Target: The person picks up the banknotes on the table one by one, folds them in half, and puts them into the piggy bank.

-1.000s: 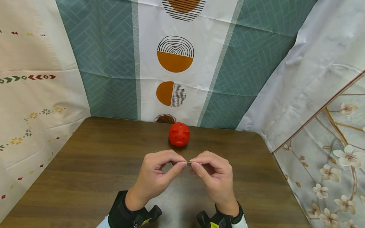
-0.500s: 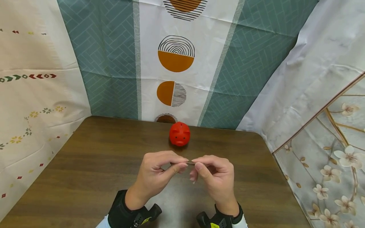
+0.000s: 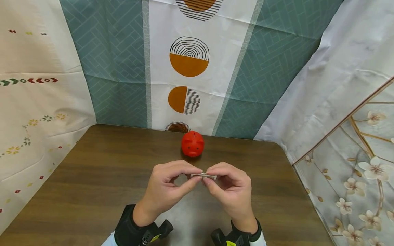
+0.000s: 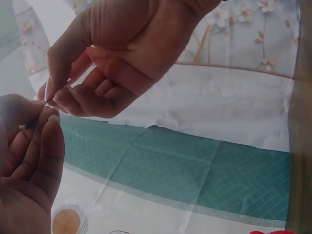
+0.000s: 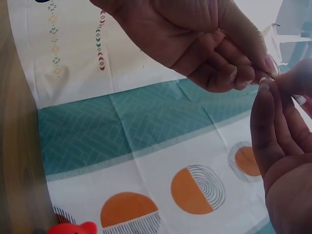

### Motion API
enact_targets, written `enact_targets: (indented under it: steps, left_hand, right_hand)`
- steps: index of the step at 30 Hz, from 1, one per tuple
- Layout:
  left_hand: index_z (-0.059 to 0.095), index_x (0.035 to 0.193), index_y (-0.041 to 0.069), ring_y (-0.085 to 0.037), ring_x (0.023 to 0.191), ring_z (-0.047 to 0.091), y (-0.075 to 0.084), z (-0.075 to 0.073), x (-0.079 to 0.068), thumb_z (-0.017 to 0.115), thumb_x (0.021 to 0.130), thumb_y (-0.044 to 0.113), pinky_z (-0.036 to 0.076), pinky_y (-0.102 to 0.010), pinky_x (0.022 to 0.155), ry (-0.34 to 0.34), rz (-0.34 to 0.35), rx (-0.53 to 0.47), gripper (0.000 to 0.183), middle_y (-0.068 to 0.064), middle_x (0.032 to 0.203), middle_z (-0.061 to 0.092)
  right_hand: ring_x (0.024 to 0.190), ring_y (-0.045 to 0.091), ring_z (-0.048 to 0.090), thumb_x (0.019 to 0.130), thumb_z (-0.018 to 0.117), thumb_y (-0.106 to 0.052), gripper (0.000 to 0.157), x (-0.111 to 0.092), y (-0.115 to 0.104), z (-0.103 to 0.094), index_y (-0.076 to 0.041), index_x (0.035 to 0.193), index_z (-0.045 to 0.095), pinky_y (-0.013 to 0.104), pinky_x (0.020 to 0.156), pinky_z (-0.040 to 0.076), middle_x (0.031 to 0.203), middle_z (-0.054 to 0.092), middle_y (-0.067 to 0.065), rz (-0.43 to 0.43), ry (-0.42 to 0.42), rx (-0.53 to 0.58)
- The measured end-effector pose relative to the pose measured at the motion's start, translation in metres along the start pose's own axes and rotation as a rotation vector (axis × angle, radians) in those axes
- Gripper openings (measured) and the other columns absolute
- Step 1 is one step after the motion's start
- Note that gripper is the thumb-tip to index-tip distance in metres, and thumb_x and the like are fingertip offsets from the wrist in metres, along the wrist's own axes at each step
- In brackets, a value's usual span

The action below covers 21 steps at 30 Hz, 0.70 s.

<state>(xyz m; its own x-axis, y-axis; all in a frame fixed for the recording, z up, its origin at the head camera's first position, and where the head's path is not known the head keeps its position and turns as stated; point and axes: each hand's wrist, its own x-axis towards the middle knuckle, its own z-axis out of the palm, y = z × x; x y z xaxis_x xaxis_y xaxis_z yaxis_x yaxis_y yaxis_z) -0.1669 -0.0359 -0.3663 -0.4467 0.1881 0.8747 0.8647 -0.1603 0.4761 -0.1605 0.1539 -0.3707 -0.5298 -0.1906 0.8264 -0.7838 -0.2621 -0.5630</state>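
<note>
In the head view a narrow, pale folded strip, paper-like point(image 3: 203, 175), is held level between both hands above the table. My left hand point(image 3: 167, 184) pinches its left part between thumb and index finger. My right hand point(image 3: 231, 186) pinches the right part the same way, the two sets of fingertips almost meeting. The left wrist view shows the strip only as a thin dark edge between the thumbs. Beyond the hands stands a red piggy bank point(image 3: 192, 145), its snout facing me and a slot on top.
A brown wooden table point(image 3: 92, 184) lies under the hands. Behind it hangs a green and white patterned cloth point(image 3: 120, 65). White printed cloths hang at the left point(image 3: 37, 112) and right point(image 3: 341, 191). Black wrist cameras are strapped to both wrists.
The strip showed as a thin line between the fingertips; now it is tilted so more of its folded face shows. My right fingertips have moved slightly left along it. The piggy bank stays put.
</note>
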Motion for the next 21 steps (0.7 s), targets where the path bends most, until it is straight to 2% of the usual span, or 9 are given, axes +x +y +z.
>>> enact_targets:
  steps: [3, 12, 18, 21]
  left_hand:
    - [0.075, 0.102, 0.000, -0.013, 0.074, 0.066, 0.0003, 0.0008, 0.0004, 0.078, 0.079, -0.014, 0.058, -0.022, 0.067, 0.012, 0.025, 0.021, 0.026, -0.012, 0.085, 0.074]
    - [0.076, 0.102, 0.000, -0.014, 0.075, 0.069, 0.0024, -0.0006, 0.0020, 0.080, 0.076, -0.015, 0.058, -0.021, 0.068, 0.035, 0.034, 0.049, 0.030, -0.012, 0.086, 0.075]
    - [0.076, 0.103, 0.000, -0.017, 0.079, 0.072, 0.0038, -0.0030, 0.0026, 0.079, 0.079, -0.013, 0.060, -0.023, 0.073, 0.031, 0.019, 0.054, 0.027, -0.012, 0.087, 0.076]
    - [0.077, 0.104, 0.001, -0.017, 0.080, 0.073, 0.0048, -0.0042, 0.0027, 0.079, 0.080, -0.011, 0.060, -0.023, 0.073, 0.035, 0.008, 0.067, 0.027, -0.011, 0.087, 0.076]
  right_hand:
    - [0.073, 0.021, 0.063, 0.079, 0.071, 0.024, 0.031, -0.0002, -0.0008, 0.0008, 0.008, 0.106, 0.068, 0.026, 0.059, 0.057, 0.094, 0.070, 0.016, -0.001, 0.002, -0.007]
    - [0.069, 0.018, 0.064, 0.079, 0.072, 0.022, 0.028, -0.0012, -0.0022, 0.0005, 0.009, 0.104, 0.069, 0.025, 0.058, 0.058, 0.090, 0.070, 0.015, 0.018, 0.046, -0.028]
    - [0.072, 0.018, 0.070, 0.081, 0.070, 0.022, 0.025, 0.0002, -0.0020, -0.0008, 0.011, 0.104, 0.068, 0.027, 0.063, 0.061, 0.089, 0.071, 0.015, 0.015, 0.036, -0.012]
    - [0.074, 0.017, 0.073, 0.083, 0.070, 0.020, 0.028, 0.0004, -0.0025, -0.0016, 0.011, 0.110, 0.069, 0.029, 0.066, 0.063, 0.092, 0.073, 0.012, 0.037, 0.042, -0.014]
